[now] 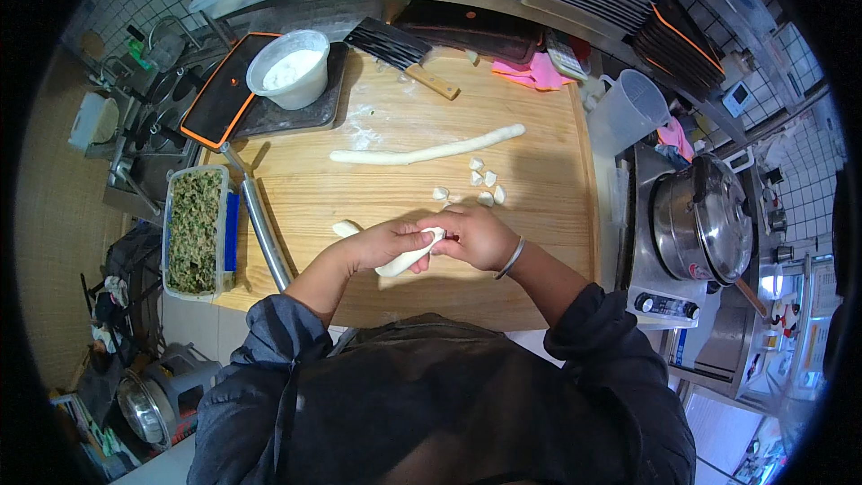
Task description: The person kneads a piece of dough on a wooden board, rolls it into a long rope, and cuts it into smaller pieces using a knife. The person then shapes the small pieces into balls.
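My left hand (389,242) grips a short roll of white dough (401,264), which hangs down below the fingers. At the roll's upper end, my right hand (473,236) has its thumb and fingers pinched around the tip, against the left thumb. Another piece of dough (345,228) lies by my left wrist. Several small cut dough lumps (489,179) are scattered on the wooden board (404,101) beyond my right hand. Farther off, a long dough rope (431,150) stretches across the board, slightly bent.
Left of the board stands a plastic tub of chopped green filling (194,232), beside a steel rolling pin (264,232). A flour tub (289,74) rests on a dark tray. A wood-handled scraper (431,81) lies at the back. To the right are a measuring jug (630,108) and a lidded steel pot (700,219).
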`<state>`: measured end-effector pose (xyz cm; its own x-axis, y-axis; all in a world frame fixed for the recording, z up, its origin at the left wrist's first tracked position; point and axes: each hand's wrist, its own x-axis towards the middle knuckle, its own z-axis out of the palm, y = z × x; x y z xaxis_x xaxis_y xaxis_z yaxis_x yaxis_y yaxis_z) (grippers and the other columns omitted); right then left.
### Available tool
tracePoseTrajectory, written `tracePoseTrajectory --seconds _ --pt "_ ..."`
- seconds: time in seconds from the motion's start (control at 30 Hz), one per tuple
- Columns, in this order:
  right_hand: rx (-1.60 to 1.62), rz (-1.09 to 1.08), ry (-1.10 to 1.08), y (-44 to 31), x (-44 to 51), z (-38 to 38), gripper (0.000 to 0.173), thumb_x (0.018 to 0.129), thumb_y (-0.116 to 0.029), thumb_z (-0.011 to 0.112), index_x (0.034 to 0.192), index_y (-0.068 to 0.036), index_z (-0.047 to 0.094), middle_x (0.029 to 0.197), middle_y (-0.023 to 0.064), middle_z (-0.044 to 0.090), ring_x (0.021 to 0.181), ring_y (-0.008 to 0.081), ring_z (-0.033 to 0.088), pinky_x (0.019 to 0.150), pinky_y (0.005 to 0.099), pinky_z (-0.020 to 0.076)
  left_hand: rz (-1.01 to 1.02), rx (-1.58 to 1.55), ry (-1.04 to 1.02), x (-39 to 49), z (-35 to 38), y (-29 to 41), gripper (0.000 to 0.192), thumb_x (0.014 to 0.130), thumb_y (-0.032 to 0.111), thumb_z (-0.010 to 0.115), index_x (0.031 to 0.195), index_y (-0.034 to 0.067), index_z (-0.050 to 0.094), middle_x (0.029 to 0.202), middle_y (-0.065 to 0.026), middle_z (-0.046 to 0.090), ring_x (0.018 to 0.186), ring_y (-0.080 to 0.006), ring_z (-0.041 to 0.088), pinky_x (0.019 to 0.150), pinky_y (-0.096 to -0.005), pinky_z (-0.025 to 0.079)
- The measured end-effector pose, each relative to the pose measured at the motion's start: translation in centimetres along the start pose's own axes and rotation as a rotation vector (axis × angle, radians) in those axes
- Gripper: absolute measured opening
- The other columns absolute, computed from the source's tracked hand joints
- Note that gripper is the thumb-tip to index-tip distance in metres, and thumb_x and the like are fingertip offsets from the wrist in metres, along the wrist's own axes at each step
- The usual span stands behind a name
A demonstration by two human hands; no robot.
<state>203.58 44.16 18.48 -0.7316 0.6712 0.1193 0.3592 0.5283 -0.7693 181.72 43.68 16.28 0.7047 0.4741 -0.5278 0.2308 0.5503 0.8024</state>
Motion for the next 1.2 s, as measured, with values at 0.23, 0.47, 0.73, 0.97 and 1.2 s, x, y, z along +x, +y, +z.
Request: tracePoseTrajectory --seconds 0.23,0.47,0.73,0.97,1.2 --pt "0.086 0.024 0.088 0.0 -0.3 0.6 0.026 0.077 -0.014 0.069 0.102 -0.007 0.065 0.082 0.0125 0.063 0.071 0.0284 0.061 0.065 0.0352 0.0501 0.154 0.121 -0.002 -0.2 0.7 0.3 0.043 0.1 0.047 0.043 0.1 0.007 0.059 0.076 0.0001 0.058 0.07 -0.0084 0.052 0.064 -0.0228 0.041" --pt "-0.06 0.06 0.373 4.0 -0.7 0.8 0.028 0.077 -0.018 0.069 0.101 -0.004 0.064 0.082 0.0155 0.065 0.076 0.0329 0.064 0.067 0.0386 0.0516 0.236 0.012 -0.08 0.5 0.9 -0.7 0.038 0.1 0.041 0.045 0.093 0.007 0.059 0.072 -0.0013 0.056 0.066 -0.0097 0.051 0.064 -0.0237 0.041" --pt "0.007 0.14 0.146 3.3 -1.9 0.3 0.055 0.077 -0.025 0.073 0.127 -0.007 0.056 0.103 0.0197 0.064 0.093 0.0334 0.063 0.079 0.041 0.0518 0.209 -0.142 0.082 1.2 0.8 -1.2 0.05 0.1 0.035 0.049 0.139 0.006 0.04 0.097 -0.0027 0.059 0.086 -0.0116 0.058 0.077 -0.0257 0.049" --pt "-0.011 -0.065 0.077 0.0 -0.1 0.1 0.037 0.077 -0.016 0.071 0.112 -0.012 0.063 0.095 0.0134 0.066 0.081 0.0312 0.065 0.071 0.0388 0.0524 0.234 -0.05 -0.079 0.7 0.5 0.1 0.038 0.1 0.031 0.05 0.128 0.005 0.053 0.104 -0.0031 0.061 0.093 -0.01 0.056 0.085 -0.0238 0.043" --pt "0.074 -0.03 0.085 0.2 -0.5 0.2 0.032 0.075 -0.015 0.071 0.105 -0.008 0.065 0.084 0.0123 0.064 0.073 0.0292 0.064 0.065 0.0351 0.0515 0.129 0.185 -0.063 -0.4 0.1 1.0 0.045 0.099 0.048 0.044 0.096 0.007 0.061 0.075 -0.0018 0.06 0.07 -0.0099 0.055 0.068 -0.0238 0.044"
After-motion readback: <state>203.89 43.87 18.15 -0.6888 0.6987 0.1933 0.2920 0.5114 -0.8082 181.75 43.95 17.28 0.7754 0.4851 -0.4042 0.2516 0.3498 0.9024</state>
